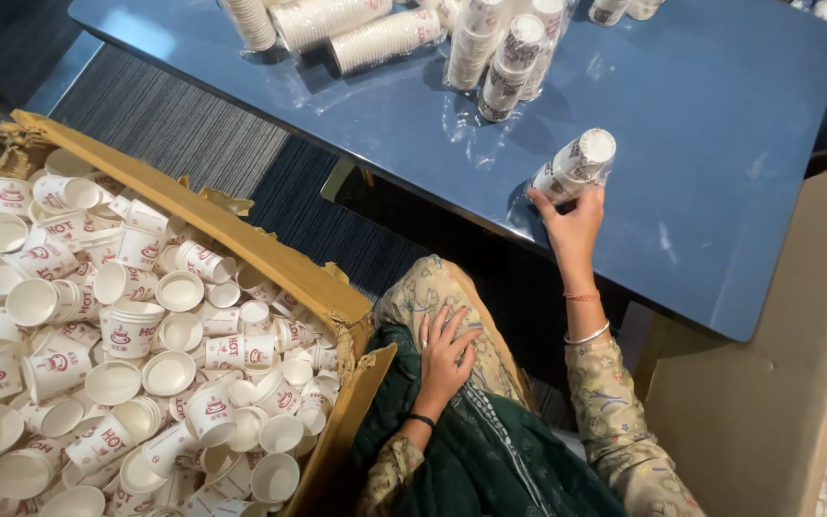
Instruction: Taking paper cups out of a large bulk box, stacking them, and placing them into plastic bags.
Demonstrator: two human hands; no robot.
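Resting right hand (574, 222) fingertips on wrapped cup stack (574, 165) lying on blue desk (720, 191), grip loose, steadying against roll. Left hand (444, 356) flat on lap, empty; cup-filled carton (270, 254) beside.

Open brown cardboard box (270, 251), lower left of frame, holds loose white paper cups (131, 330) bearing red labels. Clear plastic-wrapped cup sleeves (380, 38) lie along the top centre. One more wrapped sleeve (576, 165) lies right of centre.

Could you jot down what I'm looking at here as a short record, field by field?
Setting: glossy blue table beside a torn brown cardboard box
Box contents: loose white paper cups with red print, jumbled
Right hand: touching a plastic-wrapped sleeve of stacked paper cups lying on the table
Left hand: resting flat on the lap, holding nothing
Table's far end: more wrapped cup sleeves, lying in a loose group
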